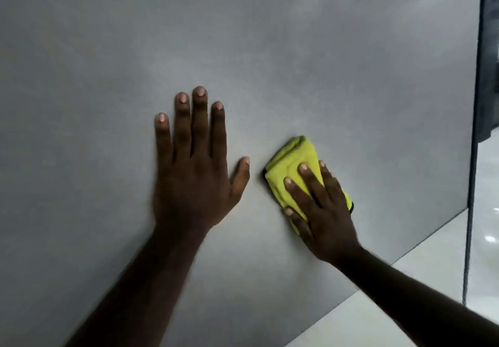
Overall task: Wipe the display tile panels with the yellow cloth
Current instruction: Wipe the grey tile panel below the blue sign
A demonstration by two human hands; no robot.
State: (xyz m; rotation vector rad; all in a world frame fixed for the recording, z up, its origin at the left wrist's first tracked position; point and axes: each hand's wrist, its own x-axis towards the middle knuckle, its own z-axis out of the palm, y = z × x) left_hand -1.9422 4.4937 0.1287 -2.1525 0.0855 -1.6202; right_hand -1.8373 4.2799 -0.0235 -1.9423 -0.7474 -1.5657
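Matte grey tile panel (270,49) with a faint mottled finish, my left hand (193,168) spread flat against it, fingers straight, my right hand (321,209) pressing the folded, plush yellow cloth (293,163) onto the panel, fingers extended over it, just beside my left thumb.

Dim, soft overall blur, glare spots on floor (490,238)
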